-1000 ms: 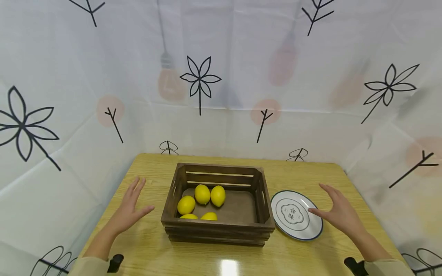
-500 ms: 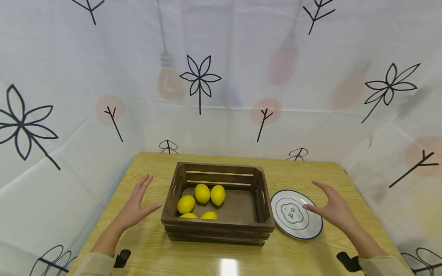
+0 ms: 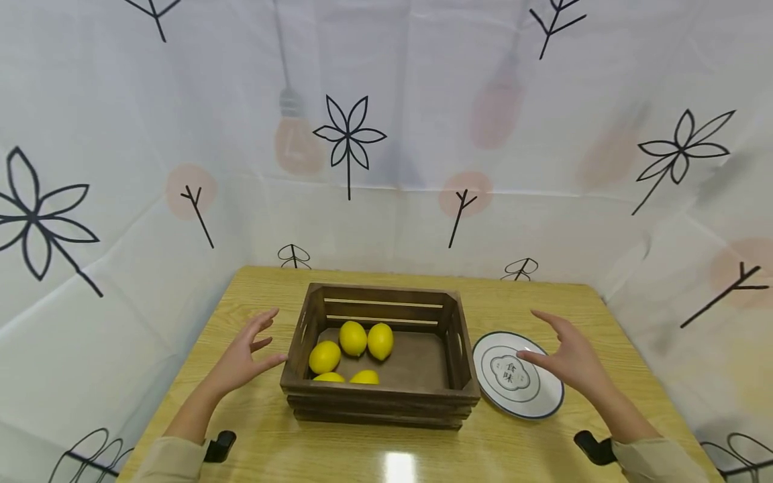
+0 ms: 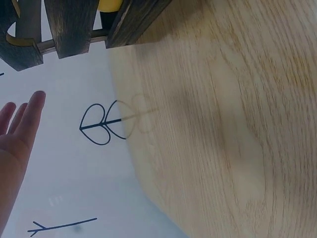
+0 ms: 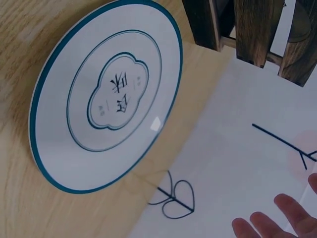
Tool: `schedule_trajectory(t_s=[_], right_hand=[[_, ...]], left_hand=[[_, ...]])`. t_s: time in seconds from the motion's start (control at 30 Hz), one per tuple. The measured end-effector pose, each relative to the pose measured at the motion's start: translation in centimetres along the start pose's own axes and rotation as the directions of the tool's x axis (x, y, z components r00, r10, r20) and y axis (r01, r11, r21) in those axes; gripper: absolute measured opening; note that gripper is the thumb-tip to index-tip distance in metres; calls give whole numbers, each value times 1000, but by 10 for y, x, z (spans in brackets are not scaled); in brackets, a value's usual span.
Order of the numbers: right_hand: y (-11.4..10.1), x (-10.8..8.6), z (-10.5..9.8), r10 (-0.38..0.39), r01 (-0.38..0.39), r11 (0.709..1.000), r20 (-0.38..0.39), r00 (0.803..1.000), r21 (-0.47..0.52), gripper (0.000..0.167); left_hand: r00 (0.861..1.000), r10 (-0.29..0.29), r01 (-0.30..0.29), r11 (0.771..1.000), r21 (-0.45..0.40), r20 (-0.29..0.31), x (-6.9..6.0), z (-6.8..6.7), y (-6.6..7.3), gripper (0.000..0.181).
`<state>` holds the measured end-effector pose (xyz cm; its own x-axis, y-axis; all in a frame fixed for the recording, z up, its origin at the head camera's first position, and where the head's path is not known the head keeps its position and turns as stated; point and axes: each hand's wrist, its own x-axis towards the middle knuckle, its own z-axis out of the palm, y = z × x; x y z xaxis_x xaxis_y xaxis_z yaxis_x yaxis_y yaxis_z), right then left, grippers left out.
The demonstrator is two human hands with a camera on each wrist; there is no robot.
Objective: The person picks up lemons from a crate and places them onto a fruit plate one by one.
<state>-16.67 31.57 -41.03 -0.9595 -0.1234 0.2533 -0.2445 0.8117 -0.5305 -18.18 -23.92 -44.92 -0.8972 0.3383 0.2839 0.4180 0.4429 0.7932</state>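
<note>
My left hand (image 3: 243, 359) hovers just left of a dark wooden crate (image 3: 380, 401), its thumb apart from the fingers and nothing held. Inside the crate, toward its left side, lie several yellow lemons (image 3: 353, 339); the front wall partly hides two of them. Over the right part of a white plate (image 3: 546, 392) with a blue rim hangs my right hand (image 3: 570, 359), fingers spread from the thumb and holding nothing. The right wrist view shows the plate (image 5: 106, 161) whole, with printed characters at its middle, beside the crate.
A light wooden table (image 3: 338, 453) carries the crate and the plate, which sits close to the crate's right side. Behind and on both sides hangs a white cloth (image 3: 398, 228) with plant drawings. A black band (image 3: 220, 446) is on the left wrist.
Both hands have moved inward: the left one rightward toward the crate, the right one leftward over the plate. Crate, lemons and plate have stayed in place.
</note>
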Motion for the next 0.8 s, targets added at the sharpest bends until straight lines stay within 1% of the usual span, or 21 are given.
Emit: schedule_trajectory(t_s=[0.13, 0.3, 0.43, 0.53, 0.57, 0.8], right_hand=[[-4, 3, 0, -11, 12, 1000, -8, 1000, 15, 85], [-11, 6, 0, -14, 15, 999, -5, 1000, 42, 84], [-16, 9, 3, -20, 20, 998, 4, 1000, 62, 83], [-20, 13, 4, -22, 22, 997, 11, 1000, 74, 83], [-22, 14, 5, -24, 23, 997, 13, 1000, 78, 83], [-33, 22, 6, -36, 33, 995, 22, 999, 93, 83]], left_hand=[[998, -52, 54, 997, -60, 37, 1, 0, 0, 77], [991, -103, 113, 984, -136, 80, 2, 1, -1, 72], [988, -114, 132, 974, -186, 104, 3, 3, 0, 67], [987, -107, 131, 966, -222, 117, 4, 5, 2, 64], [986, -114, 140, 962, -233, 121, 5, 6, 3, 64], [981, -140, 171, 948, -268, 131, 6, 8, 4, 60]])
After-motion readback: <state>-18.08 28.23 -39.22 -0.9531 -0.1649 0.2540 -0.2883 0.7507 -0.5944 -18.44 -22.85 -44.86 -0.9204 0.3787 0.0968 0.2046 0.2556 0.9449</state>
